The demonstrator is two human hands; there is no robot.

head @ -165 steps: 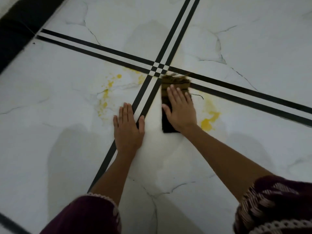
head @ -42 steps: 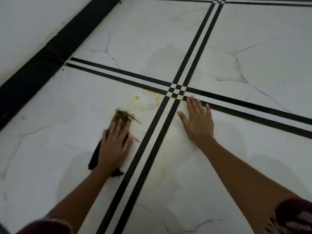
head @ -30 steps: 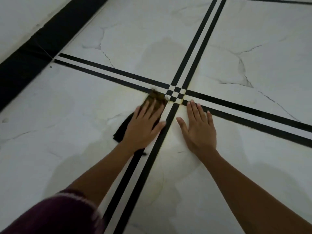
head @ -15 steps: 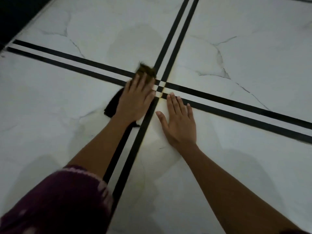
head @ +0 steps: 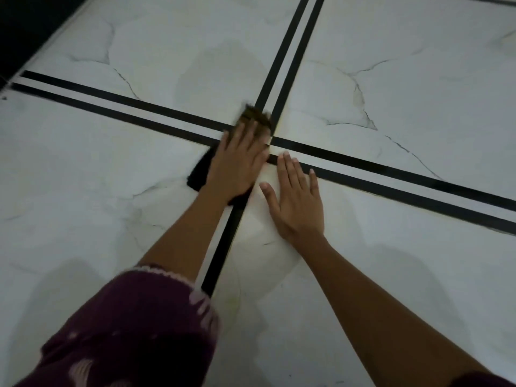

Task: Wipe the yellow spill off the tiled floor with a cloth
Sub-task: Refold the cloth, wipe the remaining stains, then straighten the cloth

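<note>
My left grip, fingers spread flat, presses the dark cloth onto the black line crossing to scrub. My right grip, also spread, lies just beside it on the tiled floor, bracing me.

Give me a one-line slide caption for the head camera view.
Left hand presses a dark cloth over the crossing of black floor stripes while the right hand rests flat on the white tile.

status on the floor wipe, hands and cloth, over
Left hand flat, pressing cloth at the black line crossing. Right hand flat on bare tile beside it. No clear yellow spill in view; nothing in the way.
</note>
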